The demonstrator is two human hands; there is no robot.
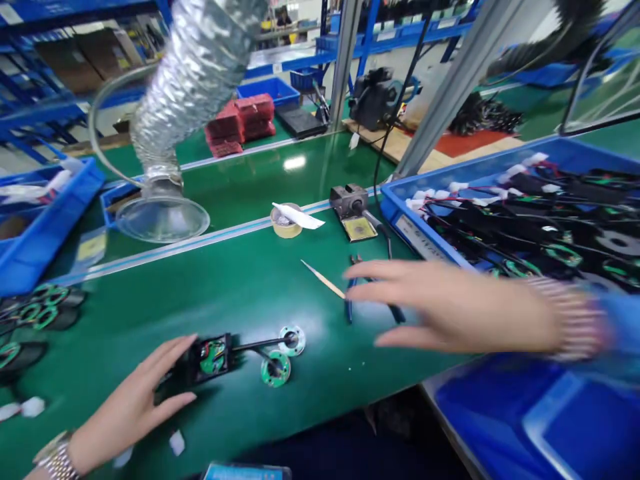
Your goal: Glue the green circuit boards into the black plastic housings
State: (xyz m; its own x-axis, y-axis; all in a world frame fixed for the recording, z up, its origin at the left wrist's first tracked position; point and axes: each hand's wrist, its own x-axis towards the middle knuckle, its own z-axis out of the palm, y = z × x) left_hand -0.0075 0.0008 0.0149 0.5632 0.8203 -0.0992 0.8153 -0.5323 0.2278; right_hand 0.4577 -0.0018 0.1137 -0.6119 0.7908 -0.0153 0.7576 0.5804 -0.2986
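Observation:
My left hand wraps around the rear of a black plastic housing, fingers on its far side and thumb on the near side. A green circuit board with small wires shows inside it. Dark cables run from the housing to two round green boards lying on the bench. Over the right side hovers my right hand, blurred, fingers apart with nothing in them. Its fingertips are close to blue-handled pliers, which it partly hides, and a thin pointed tool with a tan handle.
A soldering iron stand and a tape roll sit behind. To the right is a blue bin full of wired parts. A clear extraction hood hangs at left; more ring boards lie at the left edge.

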